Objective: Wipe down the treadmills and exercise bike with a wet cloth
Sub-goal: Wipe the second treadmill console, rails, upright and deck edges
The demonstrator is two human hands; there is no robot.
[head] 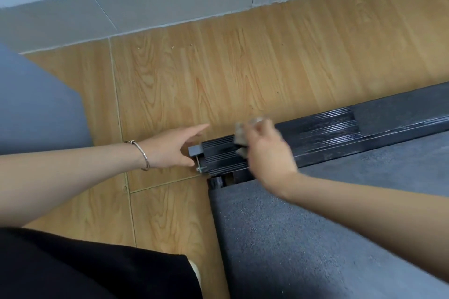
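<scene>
A treadmill lies across the lower right, with a dark grey running belt (303,238) and a black ribbed side rail (323,128) along its far edge. My right hand (267,153) is blurred and shut on a grey cloth (240,137), pressing it onto the rail close to its rear end. My left hand (175,148), with a thin metal bangle on the wrist, is open and flat, its fingers apart, touching the grey end cap (195,150) at the rail's tip. A roller end shows in the gap below the rail.
Wood-pattern floor (218,75) stretches beyond the treadmill to a grey wall base (145,5) at the top. A large grey-blue shape (36,104) fills the left edge. My black-clothed leg (85,269) occupies the lower left.
</scene>
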